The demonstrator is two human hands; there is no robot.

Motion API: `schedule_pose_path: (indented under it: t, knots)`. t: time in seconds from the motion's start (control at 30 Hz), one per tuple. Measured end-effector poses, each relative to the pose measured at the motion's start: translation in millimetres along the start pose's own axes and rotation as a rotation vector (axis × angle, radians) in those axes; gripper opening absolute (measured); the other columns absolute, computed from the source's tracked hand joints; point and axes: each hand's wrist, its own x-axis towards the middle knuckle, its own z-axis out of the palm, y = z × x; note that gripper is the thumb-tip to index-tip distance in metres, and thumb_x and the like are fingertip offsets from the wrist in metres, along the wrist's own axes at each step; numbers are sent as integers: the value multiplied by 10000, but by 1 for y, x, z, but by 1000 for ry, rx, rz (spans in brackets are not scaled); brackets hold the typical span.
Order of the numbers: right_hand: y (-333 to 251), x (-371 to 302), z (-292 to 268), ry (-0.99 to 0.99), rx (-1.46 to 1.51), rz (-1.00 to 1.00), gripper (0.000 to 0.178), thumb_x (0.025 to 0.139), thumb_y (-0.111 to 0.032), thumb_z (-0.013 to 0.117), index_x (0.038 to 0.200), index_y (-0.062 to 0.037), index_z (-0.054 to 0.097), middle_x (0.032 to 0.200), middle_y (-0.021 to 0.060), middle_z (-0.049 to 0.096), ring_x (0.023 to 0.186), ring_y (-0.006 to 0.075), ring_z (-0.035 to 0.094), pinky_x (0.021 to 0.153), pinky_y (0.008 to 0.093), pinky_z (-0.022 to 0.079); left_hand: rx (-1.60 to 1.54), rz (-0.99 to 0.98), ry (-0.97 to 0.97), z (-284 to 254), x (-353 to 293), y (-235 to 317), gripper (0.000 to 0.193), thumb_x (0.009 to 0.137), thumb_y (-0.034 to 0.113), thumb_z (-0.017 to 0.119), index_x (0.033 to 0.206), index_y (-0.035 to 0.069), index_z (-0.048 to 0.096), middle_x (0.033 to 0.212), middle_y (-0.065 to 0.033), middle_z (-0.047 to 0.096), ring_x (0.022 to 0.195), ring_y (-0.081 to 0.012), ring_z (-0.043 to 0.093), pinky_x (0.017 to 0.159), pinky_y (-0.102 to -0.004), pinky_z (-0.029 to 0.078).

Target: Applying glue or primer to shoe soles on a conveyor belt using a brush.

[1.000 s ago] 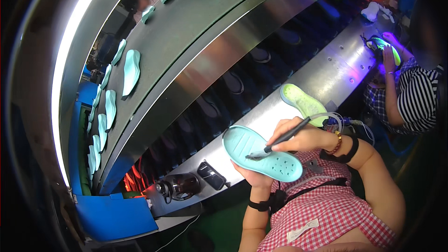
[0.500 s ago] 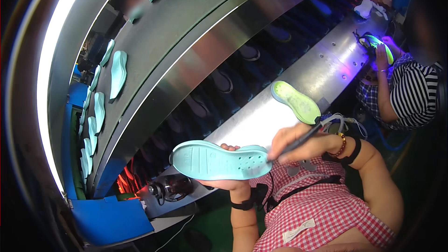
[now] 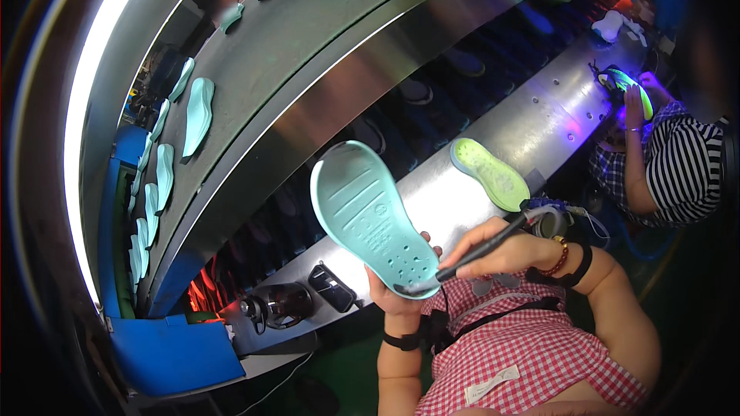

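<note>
My left hand [image 3: 391, 298] holds a pale turquoise shoe sole [image 3: 362, 204] by its heel end, tilted so the wide toe end points up and away to the left. Its inner face, with grooves and small holes, is toward me. My right hand [image 3: 497, 253] is closed round a black-handled brush [image 3: 479, 249], with a grey tube at its rear end. The brush tip lies on the sole's heel end. Beyond my right hand, a yellow-green sole [image 3: 497, 179] with a bluish rim lies on the metal ledge [image 3: 532, 119].
A curved conveyor belt [image 3: 277, 54] carries several turquoise soles across the back and left. On the ledge at left are a dark phone [image 3: 333, 287] and a dark glass jug [image 3: 289, 306]. A co-worker in a striped top [image 3: 682, 162] handles a shoe [image 3: 628, 91] at right.
The turquoise sole has turned from lying crosswise to toe end up. The brush has moved down and left with my right hand. The phone has come into sight.
</note>
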Motion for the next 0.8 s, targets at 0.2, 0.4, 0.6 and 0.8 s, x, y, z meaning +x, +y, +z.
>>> schedule_pose_path:
  t: [0.2,0.4,0.6,0.8]
  knots:
    - [-19,2,-9,-175,-354,-38,218,744,-44,651,955,4,630,863,115,655,717,122,612,632,226,482,179,-342,209,-9,6,20,549,900,399,308,1266,-8,347,1132,-196,520,961,-317,564,826,-423,471]
    - [-41,4,-26,-360,-343,-175,197,768,-44,615,962,-15,625,950,134,638,846,220,628,719,280,498,384,-745,153,1,11,40,556,870,324,422,1270,-52,329,1157,-213,500,1027,-265,542,855,-373,455]
    - [-59,5,-44,-622,-608,-99,197,762,-42,593,957,-27,617,985,126,630,902,243,615,769,308,485,560,-793,57,13,13,41,606,849,333,443,1295,-50,298,1237,-186,435,1099,-247,478,920,-347,396]
    - [-43,-4,-49,-487,-470,-109,191,772,-58,611,957,-12,621,993,149,623,916,247,612,775,298,487,482,-675,182,-22,-9,51,631,802,377,470,1238,-70,387,1170,-184,503,1026,-246,524,875,-330,413]
